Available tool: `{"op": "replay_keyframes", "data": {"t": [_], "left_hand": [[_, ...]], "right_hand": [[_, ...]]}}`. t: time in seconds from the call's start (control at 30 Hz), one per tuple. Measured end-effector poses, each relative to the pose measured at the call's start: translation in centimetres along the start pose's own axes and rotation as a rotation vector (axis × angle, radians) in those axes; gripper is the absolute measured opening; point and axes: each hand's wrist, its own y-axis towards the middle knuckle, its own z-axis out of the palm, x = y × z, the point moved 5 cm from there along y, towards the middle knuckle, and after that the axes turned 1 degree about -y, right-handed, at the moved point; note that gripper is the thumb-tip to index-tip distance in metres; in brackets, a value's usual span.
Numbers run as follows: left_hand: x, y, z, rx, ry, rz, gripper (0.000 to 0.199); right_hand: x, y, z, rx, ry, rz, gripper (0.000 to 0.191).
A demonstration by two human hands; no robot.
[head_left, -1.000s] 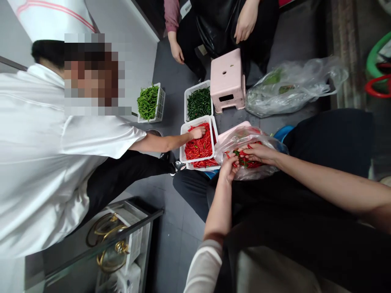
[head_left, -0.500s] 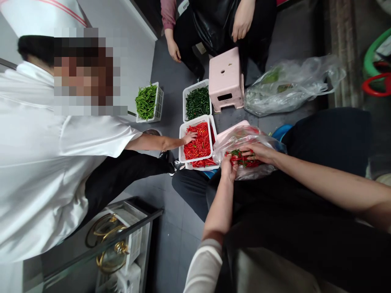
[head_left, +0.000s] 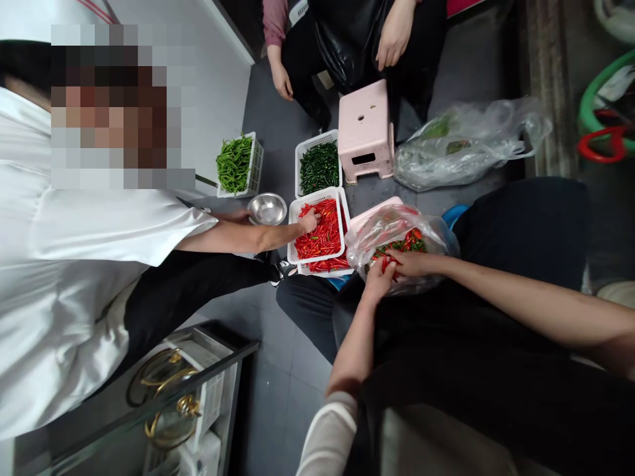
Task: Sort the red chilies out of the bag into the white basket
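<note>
My left hand (head_left: 380, 281) is closed around several red chillies (head_left: 389, 263) at the near edge of an opened clear plastic bag (head_left: 367, 238). Beside it, my right hand (head_left: 409, 263) reaches in from the right, its fingers bent and meeting the left hand at the same chillies; its fingertips are partly hidden. More red chillies with green stems (head_left: 414, 239) lie inside the bag. Left of the bag, a white basket (head_left: 292, 233) filled with red chillies (head_left: 327, 231) rests on another basket of red chillies.
A co-worker's hand (head_left: 310, 221) touches the basket's chillies; a steel bowl (head_left: 268, 209) is by that arm. Behind are baskets of dark green chillies (head_left: 319, 166) and light green chillies (head_left: 234, 165), a pink stool (head_left: 364, 125) and a tied plastic bag (head_left: 446, 155). Another person sits opposite.
My right hand has moved down and left to meet my left hand, uncovering chillies in the bag. The co-worker's fingers have curled in the basket, and a steel bowl has come into view.
</note>
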Motion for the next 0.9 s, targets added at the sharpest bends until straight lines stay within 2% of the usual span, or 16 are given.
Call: {"op": "replay_keyframes", "data": {"t": [0.1, 0.2, 0.27, 0.37, 0.4, 0.47, 0.57, 0.63, 0.73, 0.83, 0.9], "left_hand": [[-0.4, 0.2, -0.1, -0.053, 0.035, 0.032, 0.021], [-1.0, -0.1, -0.6, -0.118, 0.026, 0.055, 0.018], [-1.1, -0.5, -0.8, -0.076, -0.01, 0.057, 0.014], [-0.9, -1.1, -0.6, 0.05, -0.037, 0.051, 0.014], [-0.9, -1.2, -0.7, 0.062, -0.026, 0.056, 0.015], [-1.2, -1.4, -1.2, 0.011, -0.002, 0.07, 0.017], [-2.0, -1.6, -2.0, -0.065, -0.009, 0.084, 0.018], [-2.3, -1.9, -1.8, -0.002, -0.039, 0.072, 0.016], [-2.5, -2.3, -1.3, 0.072, -0.06, 0.058, 0.019], [-3.4, -2.7, -2.1, -0.009, -0.068, 0.1, 0.019], [-4.3, -2.8, -3.1, -0.087, -0.102, 0.111, 0.022]], "right_hand": [[-0.3, -0.6, -0.9, -0.043, 0.012, -0.046, 0.02], [-0.3, -1.8, -1.4, -0.072, -0.04, -0.029, 0.016], [0.1, -2.6, -0.9, -0.027, -0.061, 0.003, 0.024], [1.0, -3.6, -0.1, -0.022, -0.054, 0.005, 0.022], [1.3, -3.7, -0.1, -0.043, -0.046, -0.008, 0.028], [1.7, -4.0, -0.3, -0.077, -0.021, -0.031, 0.046], [1.9, -3.9, -0.8, -0.068, 0.018, -0.023, 0.049], [2.4, -3.7, -1.1, -0.072, 0.006, -0.027, 0.049], [3.6, -3.5, -1.4, -0.086, -0.037, -0.088, 0.059], [4.7, -3.4, -1.7, -0.09, -0.044, -0.169, 0.063], [5.1, -3.4, -2.2, -0.114, -0.078, -0.173, 0.044]]}}
